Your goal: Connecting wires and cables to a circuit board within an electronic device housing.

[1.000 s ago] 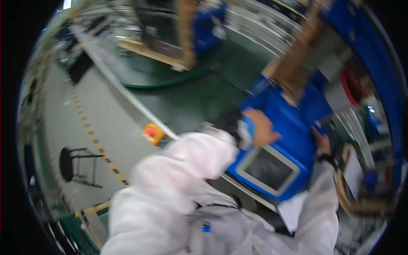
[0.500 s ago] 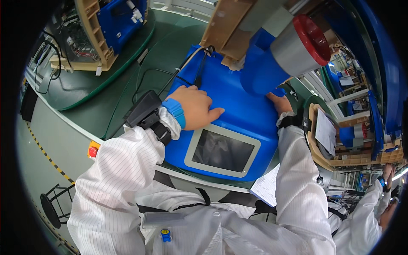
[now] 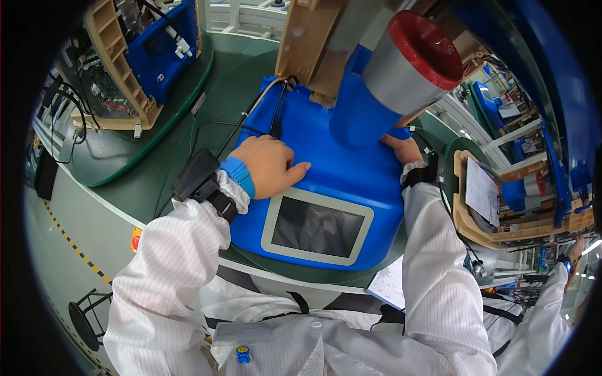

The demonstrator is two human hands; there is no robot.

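Blue plastic lies under the left hand (image 3: 266,166), which rests palm down beyond the screen (image 3: 318,227) and to its left. Its thumb stands apart, pointing across toward the screen's far edge; the other fingers bend away with their tips hidden, so I can't tell whether they pinch anything. The right hand (image 3: 404,150) is beyond the screen and to its right, at the side of the blue casing (image 3: 313,135); I can't make out whether it grips the edge or only touches it.

The casing surrounds the screen and reaches well past it. Half a second ago I had the screen slightly farther right in my view; both hands keep the same places around it, and the blur of a second ago has gone. I read that mostly as the head moving, with the work in hand paused on a steady contact.

Farther out, a black cable (image 3: 276,119) runs beyond the screen, near the left hand. A grey tube (image 3: 401,78) with a red rim rises beyond the screen, on its right. Nearer me than the screen, also rightward, is a sheet of paper (image 3: 389,283); well to the screen's left stands an opened machine (image 3: 106,81).
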